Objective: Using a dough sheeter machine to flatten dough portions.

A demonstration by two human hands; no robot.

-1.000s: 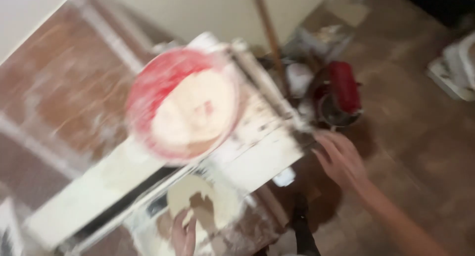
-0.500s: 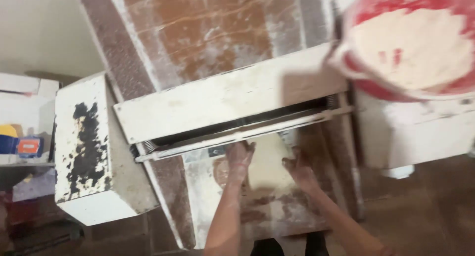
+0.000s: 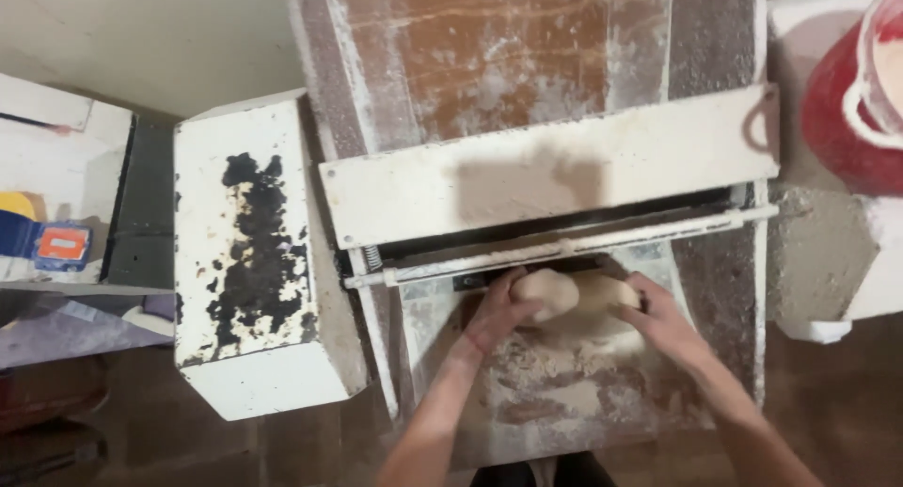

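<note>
- Closer than half a second ago, both hands now cup a pale lump of dough [image 3: 562,294] instead of pressing it flat.
- Left hand [image 3: 499,310] curls around the dough at nine o'clock, right hand [image 3: 658,316] at three o'clock, likely steadying it.
- Dough sits on the floured tray [image 3: 564,402], just below the roller slot [image 3: 555,238].
- Red bucket [image 3: 837,120] stands at two o'clock.

dough [image 3: 564,294]: pale beige | machine housing [image 3: 249,261]: white, black-chipped | bucket [image 3: 847,120]: red, probably

Pale, rounded dough piece [image 3: 562,297], seemingly folded, on the floured tray just below the rollers.
</note>
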